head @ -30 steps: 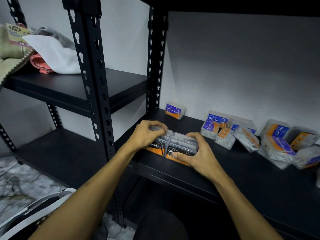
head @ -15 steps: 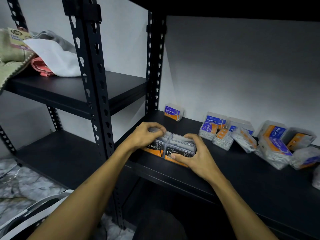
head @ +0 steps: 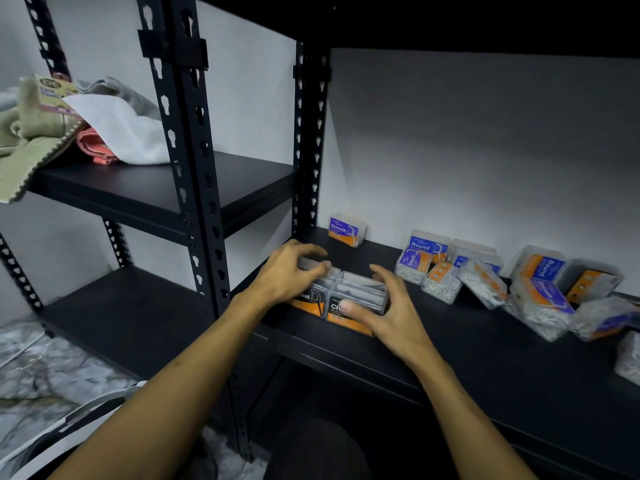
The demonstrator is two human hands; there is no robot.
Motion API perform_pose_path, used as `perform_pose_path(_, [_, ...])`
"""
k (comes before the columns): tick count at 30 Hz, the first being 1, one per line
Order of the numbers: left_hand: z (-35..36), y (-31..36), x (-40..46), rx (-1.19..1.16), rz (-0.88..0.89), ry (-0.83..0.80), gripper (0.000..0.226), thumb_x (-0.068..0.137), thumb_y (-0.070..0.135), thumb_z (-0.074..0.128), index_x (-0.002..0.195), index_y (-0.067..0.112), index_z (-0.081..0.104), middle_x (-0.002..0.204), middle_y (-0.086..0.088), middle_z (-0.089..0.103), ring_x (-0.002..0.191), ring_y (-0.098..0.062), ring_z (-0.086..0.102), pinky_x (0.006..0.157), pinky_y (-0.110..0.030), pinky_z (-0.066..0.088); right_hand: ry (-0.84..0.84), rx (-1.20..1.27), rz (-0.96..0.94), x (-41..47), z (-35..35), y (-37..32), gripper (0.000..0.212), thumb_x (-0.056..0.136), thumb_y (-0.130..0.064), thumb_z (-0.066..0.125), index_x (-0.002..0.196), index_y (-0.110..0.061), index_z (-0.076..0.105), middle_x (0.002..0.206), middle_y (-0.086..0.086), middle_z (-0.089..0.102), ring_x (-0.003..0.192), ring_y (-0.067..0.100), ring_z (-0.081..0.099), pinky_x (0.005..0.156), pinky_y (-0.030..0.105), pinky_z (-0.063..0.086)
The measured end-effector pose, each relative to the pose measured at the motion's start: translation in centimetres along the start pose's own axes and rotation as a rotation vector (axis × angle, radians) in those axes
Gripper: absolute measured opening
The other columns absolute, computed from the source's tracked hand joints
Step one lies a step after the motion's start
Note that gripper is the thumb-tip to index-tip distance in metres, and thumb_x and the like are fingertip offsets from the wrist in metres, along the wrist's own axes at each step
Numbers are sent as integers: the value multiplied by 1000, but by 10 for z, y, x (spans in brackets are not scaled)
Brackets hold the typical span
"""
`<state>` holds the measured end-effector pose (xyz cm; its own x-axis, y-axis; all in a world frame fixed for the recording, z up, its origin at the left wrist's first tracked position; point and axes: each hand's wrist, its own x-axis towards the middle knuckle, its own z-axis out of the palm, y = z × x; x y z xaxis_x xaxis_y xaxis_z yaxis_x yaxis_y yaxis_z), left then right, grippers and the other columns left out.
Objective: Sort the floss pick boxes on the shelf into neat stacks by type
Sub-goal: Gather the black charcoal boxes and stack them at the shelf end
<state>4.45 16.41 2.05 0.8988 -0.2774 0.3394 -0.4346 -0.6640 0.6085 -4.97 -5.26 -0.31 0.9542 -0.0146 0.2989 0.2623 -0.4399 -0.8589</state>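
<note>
Hands both on charcoal floss pick boxes, side by side and touching at front left of black shelf (head: 485,358). Left hand (head: 287,275) grips left charcoal box (head: 311,301) from above, fingers curled over its top. Right hand (head: 391,313) holds right charcoal box (head: 360,289), thumb on front label, fingers curved round far corner. Lone Smooth box (head: 346,230) upright by back wall; jumble of Round and Smooth boxes (head: 485,275) further right

Bare left hand (head: 289,277), bare right hand (head: 389,315), bare forearms (head: 194,368).
</note>
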Motion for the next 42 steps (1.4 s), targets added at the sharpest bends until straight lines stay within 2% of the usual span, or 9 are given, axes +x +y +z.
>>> perform_pose_path(2, [-1, 6, -4, 42, 40, 95, 46, 89, 67, 48, 117, 35, 66, 117, 7, 61, 105, -11, 59, 89, -36, 53, 44, 90, 22, -7, -7, -4, 74, 79, -72, 58, 142, -37, 43, 138, -14, 47, 120, -12, 46, 95, 11, 39])
perform_pose_path(5, [0, 25, -12, 87, 115, 190, 48, 95, 64, 42, 118, 30, 67, 118, 6, 63, 111, -11, 54, 92, -36, 48, 96, 32, -12, -22, -16, -2, 50, 99, -53, 43, 142, -30, 45, 141, -12, 47, 119, -20, 42, 93, 0, 34])
perform_pose_path(9, [9, 69, -19, 181, 287, 226, 38, 98, 54, 45, 114, 29, 68, 115, 7, 64, 110, -12, 53, 96, -40, 44, 142, -362, -6, -37, -32, 19, 44, 99, -35, 54, 140, -24, 48, 142, -9, 49, 132, 11, 42, 108, 33, 34])
perform_pose_path(13, [42, 129, -32, 207, 464, 145, 29, 94, 40, 55, 111, 23, 70, 117, 1, 65, 111, -19, 56, 97, -41, 45, 2, -787, 43, -53, -68, 38, 47, 98, -47, 47, 140, -26, 50, 145, -6, 48, 134, 15, 40, 108, 36, 31])
perform_pose_path(16, [85, 165, -45, 158, 517, -7, 32, 92, 37, 57, 118, 22, 66, 132, -2, 57, 120, -23, 54, 100, -36, 46, -61, -906, 128, -69, -110, 51, 62, 94, -65, 31, 146, -35, 42, 156, -9, 36, 145, 12, 28, 115, 38, 24])
perform_pose_path(19, [133, 185, -58, 142, 448, -237, 44, 94, 37, 56, 135, 20, 56, 149, -2, 46, 137, -21, 42, 111, -32, 36, -74, -923, 242, -92, -159, 61, 79, 83, -78, 16, 150, -40, 34, 161, -11, 25, 150, 10, 18, 118, 38, 17])
perform_pose_path(22, [169, 193, -64, 181, 351, -362, 55, 96, 38, 53, 146, 16, 45, 156, -5, 38, 146, -21, 30, 119, -35, 22, -55, -909, 311, -113, -193, 71, 66, 93, -69, 28, 152, -39, 31, 163, -12, 22, 151, 8, 13, 120, 38, 12])
perform_pose_path(29, [188, 187, -65, 274, 216, -388, 62, 98, 55, 38, 153, 28, 32, 164, 2, 20, 153, -17, 8, 124, -41, 2, 122, -926, 306, -122, -191, 70, 59, 96, -59, 40, 145, -26, 45, 156, -3, 39, 146, 15, 29, 116, 39, 21])
perform_pose_path(42, [182, 199, -71, 316, 187, -396, 60, 99, 56, 35, 153, 31, 30, 165, 3, 19, 153, -16, 10, 124, -41, 6, 254, -930, 270, -129, -193, 64, 45, 95, -50, 46, 125, -19, 60, 133, -2, 59, 125, 18, 48, 103, 39, 33])
